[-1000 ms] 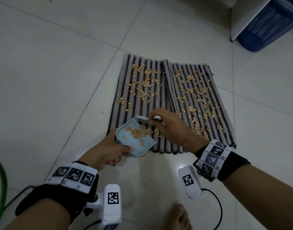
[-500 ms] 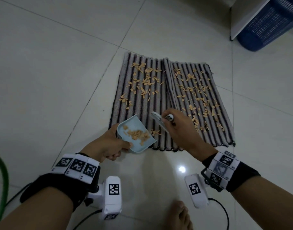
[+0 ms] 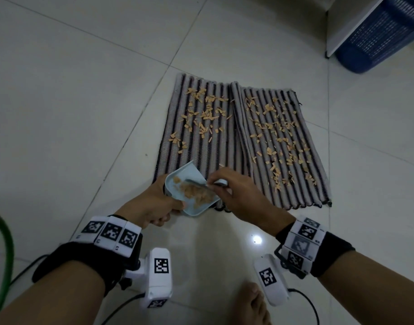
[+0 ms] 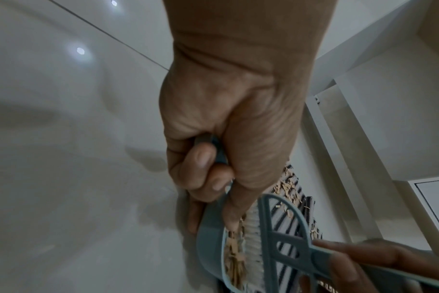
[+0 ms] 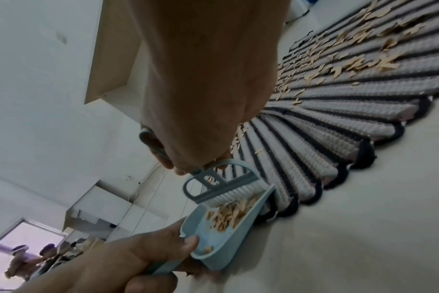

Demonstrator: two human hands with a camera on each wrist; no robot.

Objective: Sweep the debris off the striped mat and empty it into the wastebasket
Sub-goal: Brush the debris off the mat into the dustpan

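Brush meets dustpan at the mat's near edge

The left hand (image 3: 154, 202) curls round the handle of a pale blue plastic dustpan (image 3: 191, 191), tilted at the near left corner of the grey-and-black striped woven mat (image 3: 243, 141). The right hand (image 3: 236, 193) pinches a small blue-grey hand brush (image 5: 221, 186), bristles over tan wood-chip debris (image 3: 196, 193) in the pan. More chips cover the mat. A dark blue mesh wastebasket (image 3: 379, 34) stands far right across bare white floor tiles (image 3: 84, 90).

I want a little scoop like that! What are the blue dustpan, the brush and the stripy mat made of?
The dustpan looks like smooth, matte, light-blue plastic: thin moulded walls in one even colour. The brush seems the same plastic, with an open cut-out handle and pale bristles, probably synthetic. The striped mat looks like woven fabric, maybe cotton: bumpy ribbed cords with soft scalloped ends.
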